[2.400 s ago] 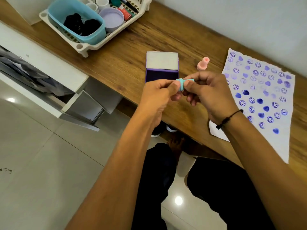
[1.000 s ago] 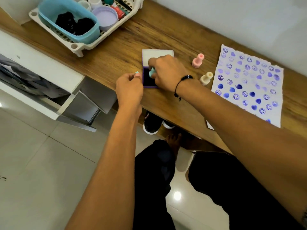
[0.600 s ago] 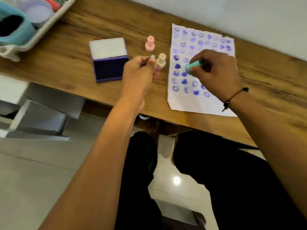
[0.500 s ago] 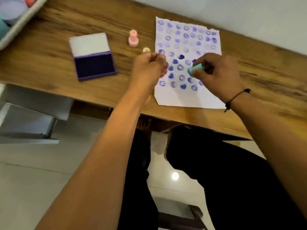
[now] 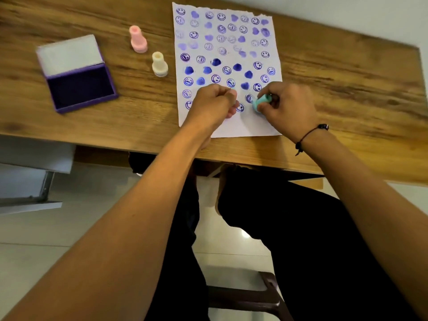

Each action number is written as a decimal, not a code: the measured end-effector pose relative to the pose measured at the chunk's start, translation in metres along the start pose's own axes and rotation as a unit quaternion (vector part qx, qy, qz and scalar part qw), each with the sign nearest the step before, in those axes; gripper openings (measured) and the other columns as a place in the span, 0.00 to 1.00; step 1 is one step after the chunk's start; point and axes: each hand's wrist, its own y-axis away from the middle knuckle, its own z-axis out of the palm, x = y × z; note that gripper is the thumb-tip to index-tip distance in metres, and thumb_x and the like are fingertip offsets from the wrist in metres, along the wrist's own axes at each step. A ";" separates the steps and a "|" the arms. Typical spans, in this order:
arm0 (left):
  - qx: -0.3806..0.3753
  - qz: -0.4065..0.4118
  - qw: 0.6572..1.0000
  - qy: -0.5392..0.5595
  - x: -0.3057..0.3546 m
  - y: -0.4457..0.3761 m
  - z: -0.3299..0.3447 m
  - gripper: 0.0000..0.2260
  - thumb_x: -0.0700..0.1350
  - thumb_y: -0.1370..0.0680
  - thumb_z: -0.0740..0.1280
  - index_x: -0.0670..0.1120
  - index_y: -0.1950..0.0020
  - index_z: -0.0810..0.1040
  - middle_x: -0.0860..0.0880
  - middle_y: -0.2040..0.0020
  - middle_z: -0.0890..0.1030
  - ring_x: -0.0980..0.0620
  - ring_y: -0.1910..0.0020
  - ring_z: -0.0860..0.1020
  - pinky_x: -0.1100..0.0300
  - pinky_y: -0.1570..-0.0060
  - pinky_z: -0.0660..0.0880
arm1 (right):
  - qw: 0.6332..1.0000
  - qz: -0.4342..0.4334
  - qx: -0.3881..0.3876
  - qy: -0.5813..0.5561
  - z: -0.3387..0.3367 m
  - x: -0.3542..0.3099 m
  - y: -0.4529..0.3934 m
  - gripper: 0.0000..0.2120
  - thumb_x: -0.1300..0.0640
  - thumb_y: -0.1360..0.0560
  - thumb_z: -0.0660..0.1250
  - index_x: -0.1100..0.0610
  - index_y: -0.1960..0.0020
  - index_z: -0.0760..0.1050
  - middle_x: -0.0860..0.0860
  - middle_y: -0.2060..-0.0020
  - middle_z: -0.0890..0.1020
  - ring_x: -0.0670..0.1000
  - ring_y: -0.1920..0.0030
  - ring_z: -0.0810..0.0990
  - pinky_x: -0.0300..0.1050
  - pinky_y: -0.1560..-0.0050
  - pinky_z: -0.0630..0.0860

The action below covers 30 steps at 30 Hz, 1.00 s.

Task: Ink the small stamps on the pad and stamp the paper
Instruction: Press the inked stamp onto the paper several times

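Note:
A white paper (image 5: 234,127) covered with purple smiley and heart prints lies on the wooden table (image 5: 347,77). My right hand (image 5: 289,107) grips a small teal stamp (image 5: 260,103), tilted with its face down on the paper's lower right area. My left hand (image 5: 212,105) rests as a fist on the paper just left of it, fingertips pinched on a small teal cap that is almost hidden. The open purple ink pad (image 5: 81,88) sits at the left, its lid folded back.
A pink stamp (image 5: 138,39) and a cream stamp (image 5: 159,64) stand upright between the ink pad and the paper. The table's front edge runs just below my wrists. My dark-clothed legs and a tiled floor are below.
My right hand carried the teal stamp from the ink pad over to the paper and lowered it onto the lower right part. My left hand followed and settled on the paper.

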 end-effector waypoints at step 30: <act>0.020 -0.008 0.999 -0.033 0.004 0.000 0.005 0.09 0.41 0.22 0.60 0.49 0.61 0.74 0.51 0.63 0.79 0.56 0.63 0.77 0.64 0.56 0.76 | 0.976 -0.109 -0.122 0.146 -0.001 -0.004 -0.014 0.09 0.60 0.27 0.61 0.63 0.50 0.72 0.65 0.56 0.79 0.64 0.56 0.76 0.47 0.64 0.64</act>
